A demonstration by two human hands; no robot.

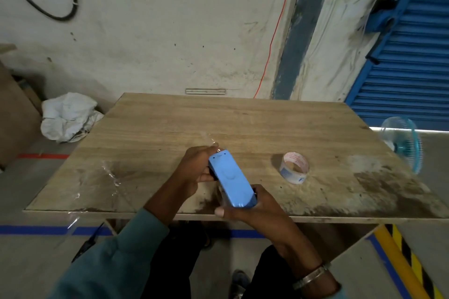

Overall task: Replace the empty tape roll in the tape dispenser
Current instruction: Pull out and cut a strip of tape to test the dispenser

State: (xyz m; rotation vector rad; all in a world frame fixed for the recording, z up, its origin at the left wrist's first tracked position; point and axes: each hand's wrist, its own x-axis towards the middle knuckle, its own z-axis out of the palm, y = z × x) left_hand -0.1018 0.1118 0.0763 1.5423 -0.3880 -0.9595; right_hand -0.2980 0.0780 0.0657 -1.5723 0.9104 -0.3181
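Blue tape dispenser in both grips, left hand, right hand, tape roll nearby on wooden table

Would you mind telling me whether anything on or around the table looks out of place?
Yes: crumpled clear film lies loose near the table's left front corner and trails over its edge. The front of the tabletop is stained dark, worst on the right. The tape roll sits tidily on its side.
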